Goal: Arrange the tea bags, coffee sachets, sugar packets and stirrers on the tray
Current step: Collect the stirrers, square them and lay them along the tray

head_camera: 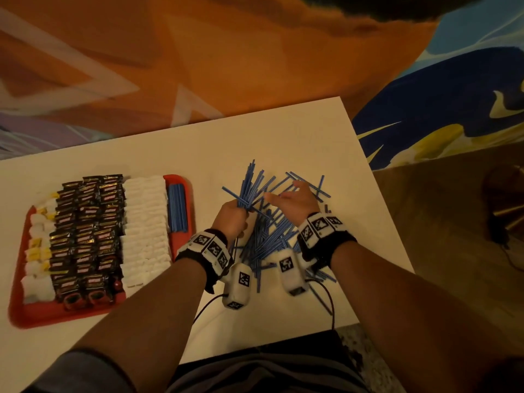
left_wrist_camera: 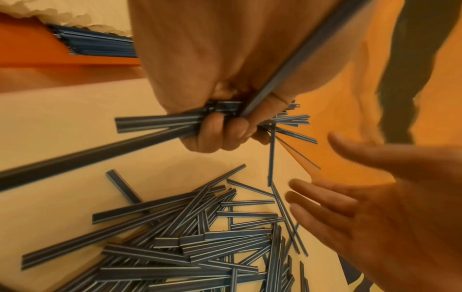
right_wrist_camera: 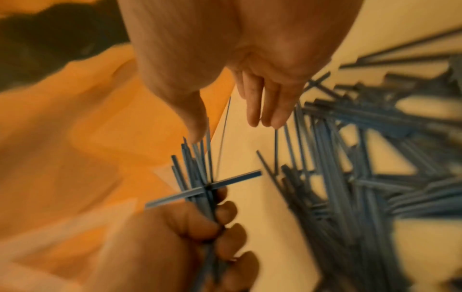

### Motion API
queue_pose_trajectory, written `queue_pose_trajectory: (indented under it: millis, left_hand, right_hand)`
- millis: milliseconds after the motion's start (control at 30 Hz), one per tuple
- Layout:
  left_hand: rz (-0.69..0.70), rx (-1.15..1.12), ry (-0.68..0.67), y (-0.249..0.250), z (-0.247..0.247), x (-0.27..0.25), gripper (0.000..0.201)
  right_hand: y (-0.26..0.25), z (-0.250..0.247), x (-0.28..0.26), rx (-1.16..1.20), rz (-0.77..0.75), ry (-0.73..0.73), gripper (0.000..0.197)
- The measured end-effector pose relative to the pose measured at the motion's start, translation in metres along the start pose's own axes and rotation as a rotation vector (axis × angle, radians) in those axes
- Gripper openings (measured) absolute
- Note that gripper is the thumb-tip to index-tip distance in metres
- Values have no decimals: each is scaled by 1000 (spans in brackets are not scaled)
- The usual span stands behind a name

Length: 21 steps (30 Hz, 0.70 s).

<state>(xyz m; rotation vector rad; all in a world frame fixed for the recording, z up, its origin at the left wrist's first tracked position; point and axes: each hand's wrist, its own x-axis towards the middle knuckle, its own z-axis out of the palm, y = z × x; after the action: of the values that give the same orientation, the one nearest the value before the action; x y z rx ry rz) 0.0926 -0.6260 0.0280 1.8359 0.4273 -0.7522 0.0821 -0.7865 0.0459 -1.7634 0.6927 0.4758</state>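
A loose pile of blue stirrers lies on the white table. My left hand grips a bundle of stirrers, fingers curled round it, above the pile's left side. My right hand hovers over the pile with straight fingers and holds nothing. The red tray at the left carries tea bags, dark coffee sachets, white sugar packets and a neat row of stirrers.
The white table ends close behind and right of the pile. Beyond it lies an orange and blue patterned floor. Cables run from the wrist cameras across the table's near edge.
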Motion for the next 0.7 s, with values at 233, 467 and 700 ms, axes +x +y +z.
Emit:
queue_pose_trajectory:
  millis: [233, 467, 700]
  left_hand:
    - [127, 90, -153, 5, 5, -23, 42]
    - [172, 19, -192, 2, 6, -25, 40]
    - [159, -19, -252, 9, 8, -33, 48]
  right_hand:
    - [-16, 53, 19, 115, 22, -195, 137]
    - [-31, 53, 8, 444, -20, -154, 9]
    - [-32, 49, 16, 621, 39, -8, 15]
